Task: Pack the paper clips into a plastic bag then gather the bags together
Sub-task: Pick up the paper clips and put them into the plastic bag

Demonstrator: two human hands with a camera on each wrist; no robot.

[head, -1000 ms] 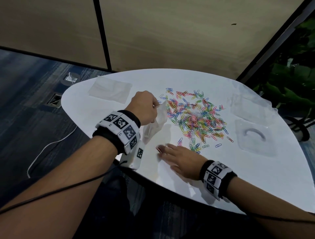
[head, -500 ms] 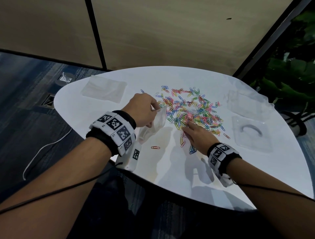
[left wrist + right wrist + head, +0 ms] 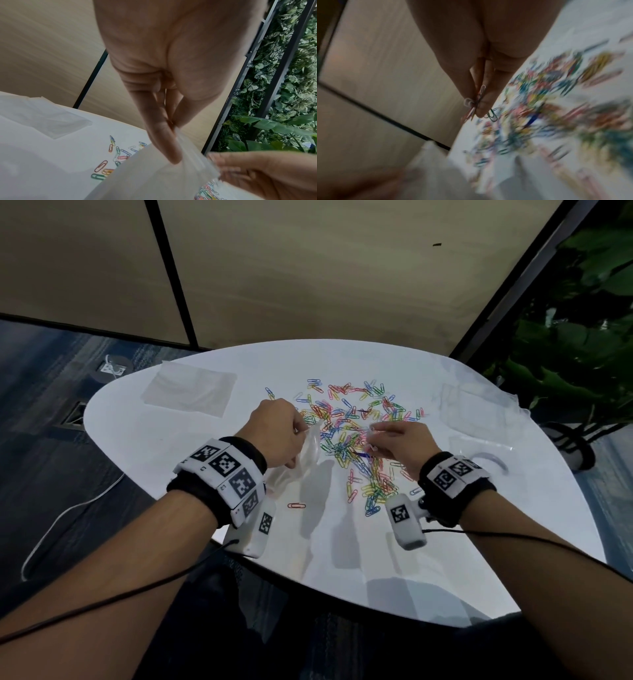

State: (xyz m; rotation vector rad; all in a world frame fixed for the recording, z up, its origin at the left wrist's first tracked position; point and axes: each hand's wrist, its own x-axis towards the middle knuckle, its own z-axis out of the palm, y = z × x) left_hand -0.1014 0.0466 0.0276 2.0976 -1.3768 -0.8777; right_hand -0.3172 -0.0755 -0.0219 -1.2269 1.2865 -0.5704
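Note:
A heap of coloured paper clips lies spread over the middle of the white table. My left hand pinches the top edge of a clear plastic bag and holds it raised beside the heap; the left wrist view shows finger and thumb on the bag. My right hand is lifted over the heap, just right of the bag's mouth. In the blurred right wrist view its fingertips pinch a few paper clips.
A flat clear bag lies at the table's far left. More clear plastic and a clear tray sit at the right. One red clip lies alone near the front. A plant stands beyond the right edge.
My right hand went from the front of the table into the heap, then rose with a few clips towards the bag. The left hand kept the bag up.

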